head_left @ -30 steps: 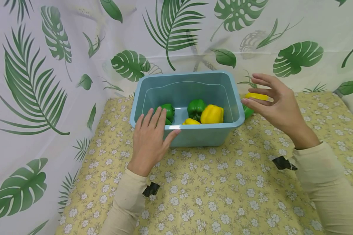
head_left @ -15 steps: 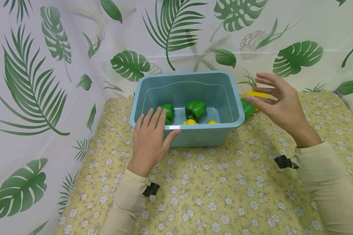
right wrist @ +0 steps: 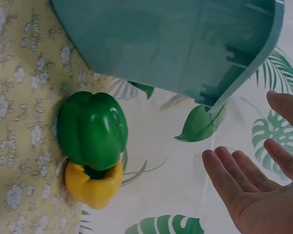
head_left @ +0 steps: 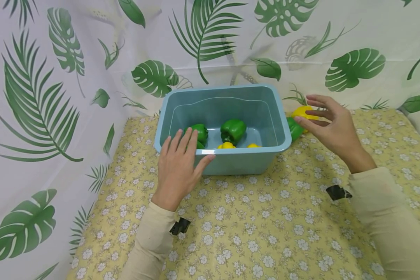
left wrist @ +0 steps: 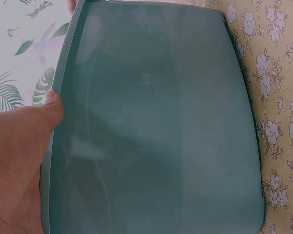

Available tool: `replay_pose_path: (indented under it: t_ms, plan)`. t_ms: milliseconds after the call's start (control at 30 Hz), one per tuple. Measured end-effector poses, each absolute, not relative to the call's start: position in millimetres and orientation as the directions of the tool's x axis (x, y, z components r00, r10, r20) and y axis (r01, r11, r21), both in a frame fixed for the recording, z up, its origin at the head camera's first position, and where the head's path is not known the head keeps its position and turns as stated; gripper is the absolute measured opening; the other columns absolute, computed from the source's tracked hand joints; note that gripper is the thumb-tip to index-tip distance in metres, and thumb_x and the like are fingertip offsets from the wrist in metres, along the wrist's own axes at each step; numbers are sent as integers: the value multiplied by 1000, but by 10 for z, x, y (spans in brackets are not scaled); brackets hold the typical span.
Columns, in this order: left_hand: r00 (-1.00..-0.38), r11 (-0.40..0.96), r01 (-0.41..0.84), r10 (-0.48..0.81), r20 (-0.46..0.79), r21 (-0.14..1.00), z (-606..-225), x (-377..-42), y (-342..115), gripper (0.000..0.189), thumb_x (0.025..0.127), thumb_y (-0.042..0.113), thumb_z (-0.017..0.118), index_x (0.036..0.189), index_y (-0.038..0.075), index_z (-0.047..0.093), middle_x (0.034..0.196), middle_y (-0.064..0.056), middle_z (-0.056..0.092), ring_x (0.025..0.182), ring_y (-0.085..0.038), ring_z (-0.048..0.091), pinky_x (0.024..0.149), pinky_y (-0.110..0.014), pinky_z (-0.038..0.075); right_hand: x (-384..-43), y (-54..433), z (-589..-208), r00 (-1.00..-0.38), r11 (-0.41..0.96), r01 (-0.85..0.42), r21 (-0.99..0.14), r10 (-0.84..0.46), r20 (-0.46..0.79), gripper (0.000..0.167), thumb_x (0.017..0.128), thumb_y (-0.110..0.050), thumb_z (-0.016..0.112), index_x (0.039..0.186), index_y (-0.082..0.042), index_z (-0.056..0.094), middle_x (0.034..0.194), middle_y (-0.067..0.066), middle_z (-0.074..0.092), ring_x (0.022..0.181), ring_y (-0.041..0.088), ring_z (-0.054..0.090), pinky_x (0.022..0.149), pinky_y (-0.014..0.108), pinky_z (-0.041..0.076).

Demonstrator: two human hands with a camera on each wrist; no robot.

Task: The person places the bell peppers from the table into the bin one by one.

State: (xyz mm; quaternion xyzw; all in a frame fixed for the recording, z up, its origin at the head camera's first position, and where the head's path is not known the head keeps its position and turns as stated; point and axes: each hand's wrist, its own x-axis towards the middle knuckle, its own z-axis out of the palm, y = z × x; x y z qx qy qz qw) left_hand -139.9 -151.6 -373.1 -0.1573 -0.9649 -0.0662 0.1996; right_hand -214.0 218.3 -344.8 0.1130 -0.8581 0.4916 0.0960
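Observation:
My left hand [head_left: 177,167] rests on the front rim of a blue plastic bin [head_left: 238,163], fingers extended over the edge. In the left wrist view the thumb [left wrist: 51,109] touches that rim. Inside the bin lie a green bell pepper [head_left: 233,130], another green pepper [head_left: 201,132] partly behind the left fingers, and two yellow peppers, mostly hidden by the front wall. My right hand [head_left: 332,128] hovers right of the bin, fingers spread and holding nothing. Close by, a green bell pepper [right wrist: 93,129] and a yellow bell pepper [right wrist: 95,187] sit together on the table.
A yellow floral cloth [head_left: 231,225] covers the table. White fabric with green leaf prints [head_left: 210,42] hangs behind the bin and along the left side. The bin stands near the back edge.
Inside the bin, a yellow pepper has dropped lower behind the front wall, and the green one beside it shifted slightly left. My right hand moved a little right; my left hand stayed put.

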Motion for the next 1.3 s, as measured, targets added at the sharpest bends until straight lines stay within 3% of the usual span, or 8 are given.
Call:
replay_pose_path:
  t_ms: [167, 300, 433, 600, 733, 1000, 1300]
  plan:
    - [-870, 941, 332, 276, 409, 71, -3736, -1402, -1519, 78, 98, 59, 55, 153, 5, 45, 154, -15, 46, 146, -33, 38, 121, -52, 26, -2182, 2222, -3553, -963, 542, -262, -799, -91, 254, 62, 92, -19, 77, 149, -17, 52, 143, 17, 53, 118, 25, 61, 87, 13, 52]
    - [-871, 940, 334, 278, 406, 73, -3735, -1405, -1522, 78, 98, 59, 55, 154, 5, 44, 155, -15, 46, 146, -33, 37, 121, -52, 26, -2210, 2242, -3608, -973, 557, -227, -799, -85, 216, 64, 93, -24, 76, 150, -15, 50, 146, 18, 51, 123, 38, 56, 102, 35, 52]
    - [-876, 941, 330, 277, 395, 72, -3729, -1405, -1521, 79, 99, 59, 54, 155, 6, 42, 155, -14, 45, 147, -33, 36, 121, -52, 25, -2240, 2266, -3657, -983, 585, -179, -791, -77, 165, 68, 94, -30, 75, 153, -15, 46, 149, 20, 47, 127, 46, 53, 103, 52, 50]
    - [-875, 941, 330, 277, 398, 70, -3729, -1404, -1522, 79, 99, 59, 55, 155, 6, 42, 155, -15, 46, 146, -34, 37, 121, -52, 26, -2287, 2283, -3711, -990, 621, -142, -771, -87, 113, 74, 93, -35, 75, 154, -9, 42, 149, 28, 44, 128, 53, 49, 99, 64, 47]
    - [-872, 941, 333, 279, 402, 68, -3732, -1405, -1524, 79, 99, 59, 55, 155, 6, 42, 155, -15, 46, 146, -34, 37, 121, -52, 26, -2320, 2283, -3749, -990, 648, -138, -749, -106, 91, 77, 92, -36, 76, 153, -4, 41, 147, 33, 43, 127, 56, 48, 99, 67, 46]
    - [-877, 942, 329, 277, 393, 72, -3731, -1407, -1520, 79, 99, 60, 54, 155, 6, 42, 155, -15, 46, 146, -33, 37, 122, -51, 24, -2372, 2279, -3832, -992, 685, -116, -720, -115, 50, 79, 92, -38, 75, 154, -4, 40, 147, 33, 42, 128, 57, 46, 101, 69, 43]
    - [-874, 942, 331, 280, 398, 64, -3736, -1415, -1525, 79, 100, 62, 50, 155, 6, 42, 155, -14, 46, 145, -34, 38, 121, -52, 26, -2382, 2272, -3908, -992, 733, -123, -669, -113, 58, 72, 92, -26, 77, 149, 4, 43, 146, 34, 44, 125, 57, 47, 97, 69, 45]
